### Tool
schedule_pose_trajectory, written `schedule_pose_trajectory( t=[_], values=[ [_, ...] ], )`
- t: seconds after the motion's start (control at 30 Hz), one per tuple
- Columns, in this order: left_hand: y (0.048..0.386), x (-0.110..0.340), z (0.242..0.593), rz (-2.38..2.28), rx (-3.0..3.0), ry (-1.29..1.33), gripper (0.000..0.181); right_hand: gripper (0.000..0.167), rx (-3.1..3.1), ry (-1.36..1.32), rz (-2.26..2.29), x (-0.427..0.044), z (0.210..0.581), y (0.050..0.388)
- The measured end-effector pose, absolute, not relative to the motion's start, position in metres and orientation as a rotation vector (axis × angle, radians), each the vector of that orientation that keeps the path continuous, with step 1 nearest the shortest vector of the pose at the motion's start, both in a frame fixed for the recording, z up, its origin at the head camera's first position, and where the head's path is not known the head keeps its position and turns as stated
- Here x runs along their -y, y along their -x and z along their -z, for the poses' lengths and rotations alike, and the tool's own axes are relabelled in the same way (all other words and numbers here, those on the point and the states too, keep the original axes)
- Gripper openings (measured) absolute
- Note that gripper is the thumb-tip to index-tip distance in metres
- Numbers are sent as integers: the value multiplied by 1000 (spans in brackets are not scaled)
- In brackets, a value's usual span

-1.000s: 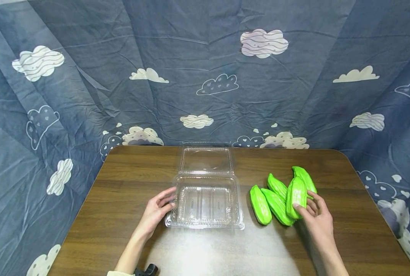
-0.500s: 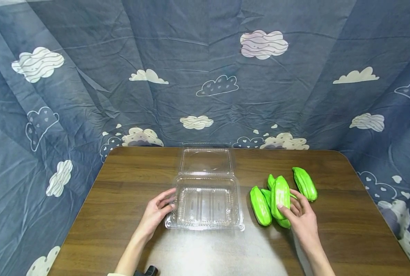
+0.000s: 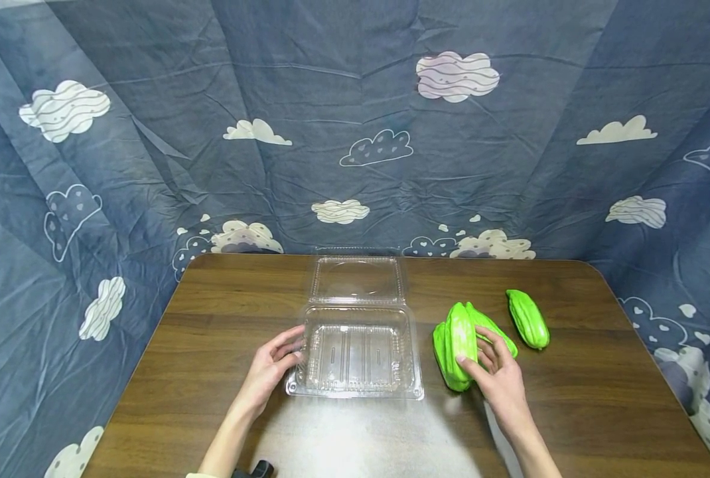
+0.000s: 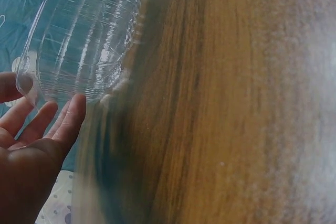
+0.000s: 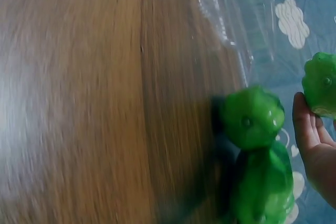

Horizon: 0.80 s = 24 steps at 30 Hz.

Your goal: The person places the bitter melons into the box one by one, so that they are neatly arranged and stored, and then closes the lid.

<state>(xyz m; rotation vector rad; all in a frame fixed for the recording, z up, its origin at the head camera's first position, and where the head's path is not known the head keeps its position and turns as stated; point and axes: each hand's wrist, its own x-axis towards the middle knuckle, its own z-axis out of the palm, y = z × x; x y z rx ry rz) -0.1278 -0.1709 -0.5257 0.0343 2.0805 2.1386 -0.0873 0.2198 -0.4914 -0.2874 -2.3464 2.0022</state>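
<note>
My right hand (image 3: 503,382) grips a bright green, ridged bitter melon (image 3: 464,335) between thumb and fingers. In the right wrist view the held melon (image 5: 321,85) is raised above the others. It partly covers a bitter melon (image 3: 440,355) on the table; another bitter melon (image 3: 495,328) lies just behind my fingers. A clear plastic clamshell container (image 3: 355,393) stands lid-open and empty at the middle. My left hand (image 3: 265,372) holds its left side, thumb at the rim (image 4: 23,80) and fingers against the outer wall. Any further melon under the held one is hidden.
A separate bitter melon (image 3: 528,318) lies farther right. The container's lid (image 3: 357,279) lies back toward the table's far edge. A blue cloud-print curtain (image 3: 355,133) hangs behind the brown wooden table (image 3: 223,299). A small black object (image 3: 262,469) shows near my left forearm.
My right hand has moved left with the bitter melon, away from the lone one at right and over the others toward the container. The left hand has stayed at the container.
</note>
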Motion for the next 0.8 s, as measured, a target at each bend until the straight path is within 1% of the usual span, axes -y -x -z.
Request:
schedule_pose_trajectory(
  t=[0.47, 0.8],
  values=[
    [127, 171, 527, -2188, -2024, -52, 56, 56, 2216, 33, -2081, -188, 493, 91],
    [128, 170, 527, -2185, -2032, -46, 55, 61, 2225, -65, -2144, -168, 488, 94]
  ],
)
